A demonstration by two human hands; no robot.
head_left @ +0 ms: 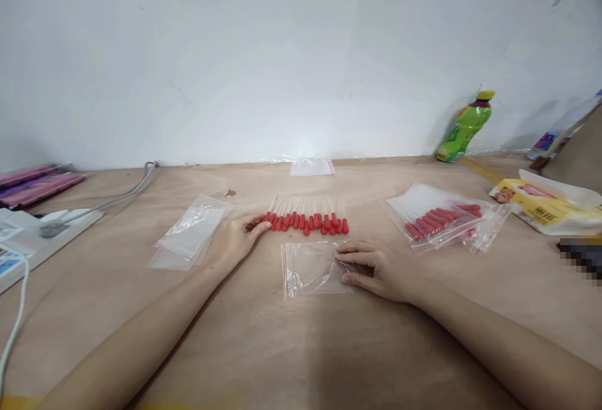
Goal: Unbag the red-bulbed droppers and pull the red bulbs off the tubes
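Narrow grip from the left hand [235, 239] beside the leftmost of the red-bulbed, thin clear droppers [305, 220], and whether it pinches one, I cannot tell! Right hand [383, 270], fingers loosely spread, rests on a clear, red-striped plastic bag [308, 271], flat on the tan tabletop [254, 347] before the droppers.

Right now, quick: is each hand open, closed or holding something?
Left hand: curled at the left end of the red droppers; whether it holds one cannot be told.
Right hand: open, touching the clear bag.
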